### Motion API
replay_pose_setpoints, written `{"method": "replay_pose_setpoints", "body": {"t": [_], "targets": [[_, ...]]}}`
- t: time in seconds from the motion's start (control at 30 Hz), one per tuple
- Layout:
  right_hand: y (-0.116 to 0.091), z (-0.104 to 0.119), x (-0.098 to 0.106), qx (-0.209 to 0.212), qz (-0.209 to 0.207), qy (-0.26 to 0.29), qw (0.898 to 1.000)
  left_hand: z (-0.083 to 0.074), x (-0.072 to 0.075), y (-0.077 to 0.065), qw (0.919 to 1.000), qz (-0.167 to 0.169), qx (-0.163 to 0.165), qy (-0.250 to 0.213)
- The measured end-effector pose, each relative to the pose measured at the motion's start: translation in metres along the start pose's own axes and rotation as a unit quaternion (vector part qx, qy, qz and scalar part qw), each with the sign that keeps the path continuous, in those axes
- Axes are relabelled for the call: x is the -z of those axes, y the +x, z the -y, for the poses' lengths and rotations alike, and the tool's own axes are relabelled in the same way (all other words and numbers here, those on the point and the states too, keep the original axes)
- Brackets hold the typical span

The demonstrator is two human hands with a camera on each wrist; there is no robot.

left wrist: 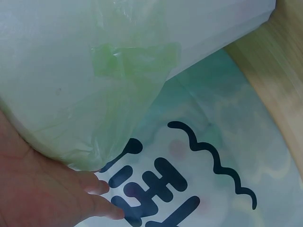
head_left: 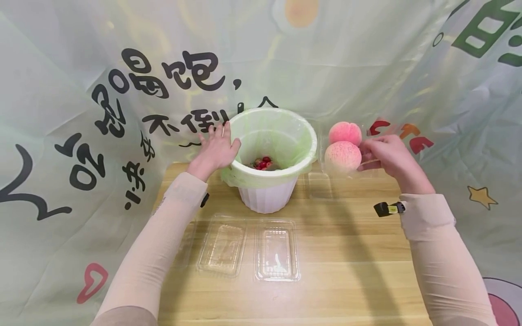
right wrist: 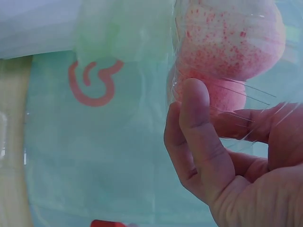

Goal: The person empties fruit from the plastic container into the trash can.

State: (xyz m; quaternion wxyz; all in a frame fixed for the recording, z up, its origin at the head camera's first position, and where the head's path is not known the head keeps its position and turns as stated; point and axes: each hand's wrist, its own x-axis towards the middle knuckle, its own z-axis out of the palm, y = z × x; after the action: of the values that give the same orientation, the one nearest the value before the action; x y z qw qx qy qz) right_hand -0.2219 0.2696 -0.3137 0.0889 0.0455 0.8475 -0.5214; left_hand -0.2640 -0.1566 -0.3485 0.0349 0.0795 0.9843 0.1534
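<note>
A white bin (head_left: 267,194) stands on the table, lined with a pale green plastic bag (head_left: 273,136). Small red fruits (head_left: 263,162) lie at its bottom. My left hand (head_left: 216,151) rests at the bin's left rim with its fingers stretched out; the left wrist view also shows this hand (left wrist: 52,194) against the bag. Right of the bin, my right hand (head_left: 387,156) holds a clear plastic box with two pink peaches, one larger (head_left: 343,156) and one smaller (head_left: 345,132). In the right wrist view, thumb and fingers pinch the clear plastic box (right wrist: 174,75) by its edge.
Two clear empty trays, one on the left (head_left: 222,246) and one on the right (head_left: 277,251), lie in front of the bin. Another clear tray (head_left: 320,185) is right of the bin. A printed curtain (head_left: 359,81) surrounds the wooden table (head_left: 326,290).
</note>
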Motion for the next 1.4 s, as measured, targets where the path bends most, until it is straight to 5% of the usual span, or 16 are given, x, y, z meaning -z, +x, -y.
{"method": "replay_pose_setpoints", "body": {"t": [0.3, 0.9, 1.4], "targets": [[0.007, 0.019, -0.004, 0.014, -0.005, -0.006, 1.000, 0.000, 0.000, 0.000, 1.0000, -0.003, 0.001, -0.003], [0.027, 0.063, -0.037, 0.031, -0.019, 0.076, 0.996, -0.001, 0.000, 0.001, 1.0000, 0.002, 0.008, -0.002], [0.045, 0.077, -0.075, 0.070, -0.080, 0.096, 0.990, 0.001, -0.001, 0.000, 1.0000, -0.004, 0.005, -0.002]]}}
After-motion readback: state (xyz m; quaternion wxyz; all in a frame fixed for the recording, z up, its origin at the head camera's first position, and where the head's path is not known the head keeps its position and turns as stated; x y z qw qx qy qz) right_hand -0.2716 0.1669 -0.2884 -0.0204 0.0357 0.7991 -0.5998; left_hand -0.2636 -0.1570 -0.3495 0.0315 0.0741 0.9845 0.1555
